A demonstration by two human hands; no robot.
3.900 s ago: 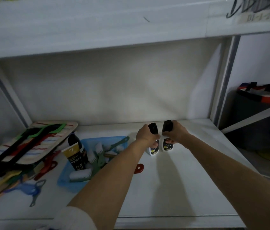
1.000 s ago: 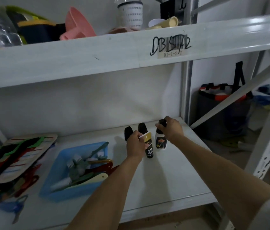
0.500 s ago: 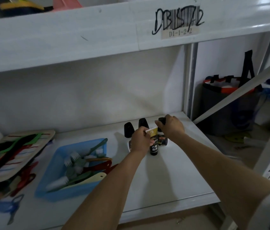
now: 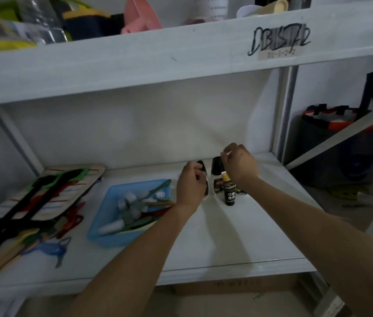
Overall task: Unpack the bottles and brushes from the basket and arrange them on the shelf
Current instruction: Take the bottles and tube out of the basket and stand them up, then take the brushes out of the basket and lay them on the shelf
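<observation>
Three black-capped bottles and a tube stand in a group at the back of the white shelf [image 4: 226, 243]. My left hand [image 4: 191, 186] is closed around the leftmost bottle [image 4: 201, 167]. The middle bottle [image 4: 217, 179] stands free behind a black tube with a gold cap [image 4: 229, 192], which also stands free. My right hand [image 4: 240, 165] hovers with curled fingers over the rightmost bottle [image 4: 241, 192], hiding its top. To the left, the blue basket [image 4: 103, 236] holds several brushes [image 4: 132, 207].
A striped board with coloured hangers [image 4: 43, 193] and a blue clip [image 4: 52, 250] lie at the shelf's left end. The upper shelf beam [image 4: 158, 65] runs close overhead. A steel upright [image 4: 284, 110], a diagonal brace [image 4: 341, 138] and a dark bag [image 4: 332, 145] are on the right.
My left hand has let go of the gold-capped tube, which now stands on the shelf, and has moved left onto the leftmost bottle. My right hand has risen a little.
</observation>
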